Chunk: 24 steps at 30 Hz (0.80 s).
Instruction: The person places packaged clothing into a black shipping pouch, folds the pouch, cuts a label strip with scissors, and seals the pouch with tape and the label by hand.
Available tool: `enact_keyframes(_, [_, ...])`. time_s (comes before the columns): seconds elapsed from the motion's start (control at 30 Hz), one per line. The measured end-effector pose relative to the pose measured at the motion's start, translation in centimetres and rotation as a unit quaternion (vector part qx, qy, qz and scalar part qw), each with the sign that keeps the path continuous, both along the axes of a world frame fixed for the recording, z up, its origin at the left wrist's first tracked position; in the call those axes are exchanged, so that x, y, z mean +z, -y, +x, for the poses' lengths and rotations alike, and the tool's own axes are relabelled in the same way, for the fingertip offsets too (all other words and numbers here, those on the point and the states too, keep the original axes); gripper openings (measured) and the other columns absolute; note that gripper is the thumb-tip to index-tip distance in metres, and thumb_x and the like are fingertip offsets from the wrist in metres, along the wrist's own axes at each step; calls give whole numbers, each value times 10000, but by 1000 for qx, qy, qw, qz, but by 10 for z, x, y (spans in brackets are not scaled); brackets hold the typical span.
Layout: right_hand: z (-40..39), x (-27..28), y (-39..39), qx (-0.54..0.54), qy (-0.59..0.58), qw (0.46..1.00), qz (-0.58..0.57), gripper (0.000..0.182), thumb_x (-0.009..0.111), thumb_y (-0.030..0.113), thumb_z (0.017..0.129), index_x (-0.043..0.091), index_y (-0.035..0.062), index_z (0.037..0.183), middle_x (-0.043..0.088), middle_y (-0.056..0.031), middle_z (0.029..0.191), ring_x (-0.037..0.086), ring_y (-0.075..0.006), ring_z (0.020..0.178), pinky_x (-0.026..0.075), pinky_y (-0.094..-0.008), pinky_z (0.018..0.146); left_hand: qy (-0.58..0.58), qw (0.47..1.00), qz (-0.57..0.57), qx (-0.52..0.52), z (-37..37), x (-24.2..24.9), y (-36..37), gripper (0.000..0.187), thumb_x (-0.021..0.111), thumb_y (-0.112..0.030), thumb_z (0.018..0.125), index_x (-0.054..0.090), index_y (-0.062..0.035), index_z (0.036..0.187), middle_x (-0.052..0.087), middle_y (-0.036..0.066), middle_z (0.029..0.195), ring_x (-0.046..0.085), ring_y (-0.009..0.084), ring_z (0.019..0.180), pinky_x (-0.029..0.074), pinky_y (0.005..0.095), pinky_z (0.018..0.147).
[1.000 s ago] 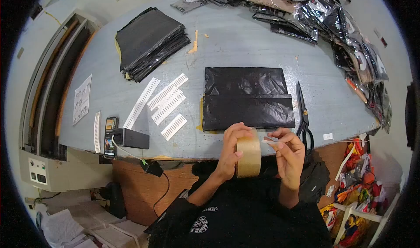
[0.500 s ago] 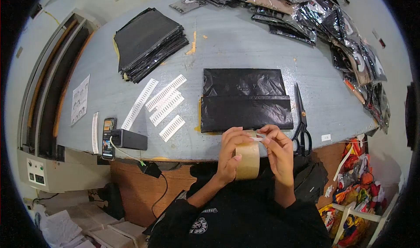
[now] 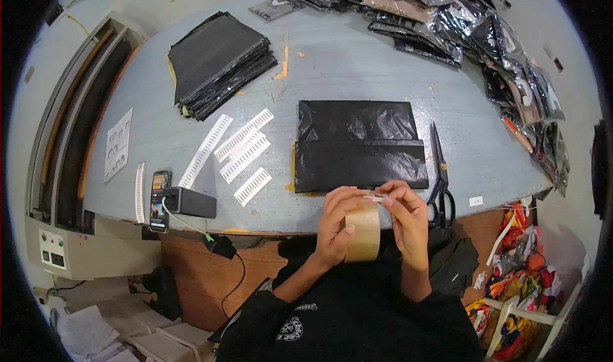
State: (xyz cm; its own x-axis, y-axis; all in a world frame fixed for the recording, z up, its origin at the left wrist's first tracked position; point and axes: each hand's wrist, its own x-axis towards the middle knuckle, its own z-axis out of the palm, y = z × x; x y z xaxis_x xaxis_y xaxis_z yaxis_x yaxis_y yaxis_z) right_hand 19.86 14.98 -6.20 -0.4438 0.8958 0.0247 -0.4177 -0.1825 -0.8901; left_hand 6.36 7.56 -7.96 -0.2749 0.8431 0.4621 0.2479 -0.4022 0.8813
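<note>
A wide roll of tan packing tape (image 3: 362, 234) is gripped by my left hand (image 3: 334, 225), thumb on its near side and fingers over the top. Beside it, my right hand (image 3: 407, 218) pinches a small pale strip (image 3: 375, 198) at the top of the roll; it looks like the tape's end. Just beyond both hands lies a folded black plastic bag (image 3: 361, 164), its flap edge running across the middle. Black-handled scissors (image 3: 439, 177) rest right of the bag, points facing away from me.
A stack of black plastic bags (image 3: 220, 65) sits at the back left. Printed label strips (image 3: 244, 158), a phone (image 3: 158, 199) and a black box (image 3: 189, 203) are on the left. Packaged garments (image 3: 440, 27) are heaped along the far right edge of the table (image 3: 357, 68).
My right fingers have shifted slightly at the top of the tape roll, and the pale strip shows at a flatter angle. The roll stays in my left hand.
</note>
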Motion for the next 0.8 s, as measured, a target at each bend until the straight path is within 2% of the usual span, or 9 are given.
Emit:
enact_keyframes(0.07, [-1,1,0,0,2,1000,-1,27,609,-14,779,588,-5,793,532,-83,994,509,-152,953,362,-282,871,-5,1000,3,-3,-1,0,0,497,408,-375,781,563,13,1049,524,156,1118,411,306,1137,282,424,978])
enact_keyframes(0.13, [-2,2,0,1,4,1000,-2,30,610,-14,778,588,-6,797,531,-83,992,509,-152,952,362,-282,871,0,1000,24,-2,-3,-1,0,427,453,-281,762,570,7,1055,559,142,1104,442,312,1101,300,416,973])
enact_keyframes(0.37, [0,5,0,-15,15,1000,12,10,582,-7,800,587,-8,809,533,-90,992,519,-156,937,383,-283,855,3,1000,25,3,-1,0,0,425,454,-279,759,568,10,1049,556,136,1087,442,316,1104,306,419,967])
enact_keyframes(0.43, [0,5,0,-12,19,999,26,10,577,1,806,582,-7,807,534,-92,991,522,-155,932,387,-284,849,-2,1000,1,2,-1,1,1,480,418,-377,797,557,3,1055,534,134,1104,409,293,1131,276,413,978])
enact_keyframes(0.57, [2,4,1,-43,9,999,31,62,553,47,828,537,-5,797,531,-104,990,523,-151,930,393,-295,853,-57,998,-25,26,-2,3,4,503,376,-401,809,557,-1,1056,530,135,1102,383,276,1120,251,406,983])
enact_keyframes(0.63, [6,7,3,-48,4,999,26,83,538,63,836,520,-3,791,530,-107,987,523,-151,932,394,-298,855,-60,997,-25,38,1,1,4,485,362,-362,793,529,-28,1103,508,140,1118,362,279,1093,204,406,986])
enact_keyframes(0.67, [8,9,4,-45,13,999,20,109,511,88,840,502,-4,782,524,-121,999,519,-181,958,404,-323,881,-60,997,-25,39,2,1,4,485,362,-362,793,529,-28,1103,508,140,1118,362,279,1093,204,406,986])
enact_keyframes(0.73, [13,13,10,-44,22,999,13,138,483,114,844,485,-5,774,517,-136,1010,516,-212,985,414,-348,906,-57,996,-32,62,6,0,3,552,271,-459,852,513,-13,1071,490,139,1086,362,260,1083,202,395,970])
enact_keyframes(0.8, [17,17,16,-10,-12,1000,8,97,491,66,841,497,0,770,528,-139,1054,506,-208,1030,392,-352,916,-57,995,-39,76,9,3,4,549,259,-461,859,506,-16,1066,479,138,1085,361,258,1073,199,393,965])
